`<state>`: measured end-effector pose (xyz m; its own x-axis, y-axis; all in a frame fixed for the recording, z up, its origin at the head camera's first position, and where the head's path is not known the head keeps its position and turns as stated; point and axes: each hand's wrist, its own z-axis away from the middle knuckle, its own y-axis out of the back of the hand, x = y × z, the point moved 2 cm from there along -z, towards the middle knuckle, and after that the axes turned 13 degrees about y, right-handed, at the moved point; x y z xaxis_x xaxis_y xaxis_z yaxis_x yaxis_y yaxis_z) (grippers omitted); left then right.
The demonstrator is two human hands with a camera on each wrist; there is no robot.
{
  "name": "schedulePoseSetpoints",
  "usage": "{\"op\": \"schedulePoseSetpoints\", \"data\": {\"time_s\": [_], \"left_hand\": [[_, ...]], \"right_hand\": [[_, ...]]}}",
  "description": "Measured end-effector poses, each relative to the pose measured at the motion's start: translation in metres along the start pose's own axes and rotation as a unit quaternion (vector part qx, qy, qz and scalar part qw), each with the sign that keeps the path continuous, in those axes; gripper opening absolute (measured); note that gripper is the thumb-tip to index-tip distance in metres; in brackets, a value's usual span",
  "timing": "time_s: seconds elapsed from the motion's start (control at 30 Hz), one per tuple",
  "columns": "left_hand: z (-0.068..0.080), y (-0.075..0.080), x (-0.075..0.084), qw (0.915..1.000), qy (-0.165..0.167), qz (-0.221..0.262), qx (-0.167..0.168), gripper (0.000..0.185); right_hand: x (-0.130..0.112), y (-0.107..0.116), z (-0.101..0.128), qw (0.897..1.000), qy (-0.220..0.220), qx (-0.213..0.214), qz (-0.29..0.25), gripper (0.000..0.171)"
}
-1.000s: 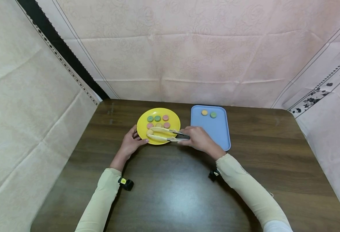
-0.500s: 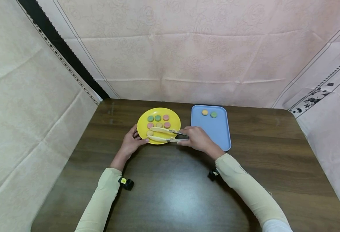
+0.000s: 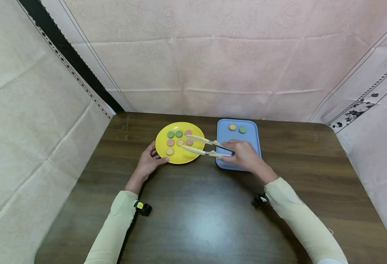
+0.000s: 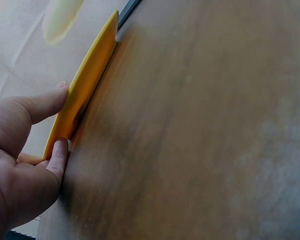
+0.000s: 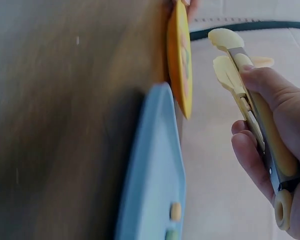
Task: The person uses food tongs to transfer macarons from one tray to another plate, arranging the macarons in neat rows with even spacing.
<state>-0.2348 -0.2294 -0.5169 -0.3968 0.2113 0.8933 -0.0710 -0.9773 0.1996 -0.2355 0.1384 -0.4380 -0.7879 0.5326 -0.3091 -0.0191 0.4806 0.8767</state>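
A yellow plate point(image 3: 183, 156) holds several round sweets in green, pink and yellow. My left hand point(image 3: 148, 163) pinches the plate's near-left rim point(image 4: 87, 80) between thumb and fingers. My right hand point(image 3: 243, 156) grips cream tongs point(image 3: 204, 140) over the near end of the blue tray point(image 3: 237, 141). The tongs' arms are spread, and their tips lie on either side of a pink sweet point(image 3: 189, 142) at the plate's right side. Whether they touch it I cannot tell. In the right wrist view nothing shows between the tongs' tips point(image 5: 230, 70).
A yellow sweet point(image 3: 232, 127) and a green sweet point(image 3: 242, 129) lie at the tray's far end. The plate and tray stand side by side on a dark wooden table point(image 3: 196, 220). Pale cloth walls close in the back and both sides.
My right hand has moved right with the tongs. Their tips left the yellow sweet at the plate's near left, which stays there. My left hand has not moved.
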Motion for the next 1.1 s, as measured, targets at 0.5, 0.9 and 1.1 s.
{"op": "schedulePoseSetpoints", "data": {"time_s": [0.5,0.9,1.1], "left_hand": [[0.0,0.001,0.0,0.9999,-0.004,0.008,-0.012,0.102],[0.023,-0.002,0.024,0.9997,0.001,0.005,-0.024,0.098],[0.022,-0.002,0.023,0.9997,0.007,0.002,-0.021,0.099]], "right_hand": [[0.059,0.057,0.058,0.99,-0.131,0.034,0.046,0.057],[0.091,0.069,0.092,0.982,-0.17,0.036,0.069,0.055],[0.101,0.067,0.101,0.98,-0.183,0.027,0.071,0.059]]}}
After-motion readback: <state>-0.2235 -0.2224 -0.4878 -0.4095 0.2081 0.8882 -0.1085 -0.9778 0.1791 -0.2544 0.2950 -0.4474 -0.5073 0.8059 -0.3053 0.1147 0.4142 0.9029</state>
